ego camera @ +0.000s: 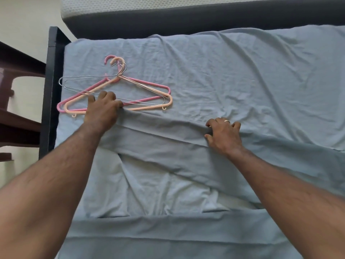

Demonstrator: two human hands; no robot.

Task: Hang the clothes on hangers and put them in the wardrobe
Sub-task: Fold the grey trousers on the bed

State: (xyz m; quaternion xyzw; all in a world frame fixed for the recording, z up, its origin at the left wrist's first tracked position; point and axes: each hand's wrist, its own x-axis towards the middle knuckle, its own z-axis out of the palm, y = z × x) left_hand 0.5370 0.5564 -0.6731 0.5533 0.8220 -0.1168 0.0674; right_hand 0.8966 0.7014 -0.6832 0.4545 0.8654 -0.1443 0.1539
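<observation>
Blue-grey garment (168, 146) lies flat across the near half of a bed, on a lighter blue sheet (242, 71); what kind of garment it is, cannot tell. Its far edge runs as a fold from left to right between both hands. Left hand (102, 111) sits at the left end of that fold, fingers curled, thumb and fingers pinching the cloth edge, fingertips just touching the hanger pile. Right hand (224, 133) is further right on the same fold, fingers bent and spread, tips pressing into and gripping the fabric; a ring (227, 121) on one finger. Hangers lie stacked far left on the sheet: pink hanger (141, 83) at the bottom, peach hanger (149, 108) over it, wire hanger (78, 79) on top, hooks pointing far. Dark bed frame (50, 81) runs along the left edge, dark headboard (205, 19) at the far side. Dark wooden furniture (15, 124) at far left, partly out of view.
</observation>
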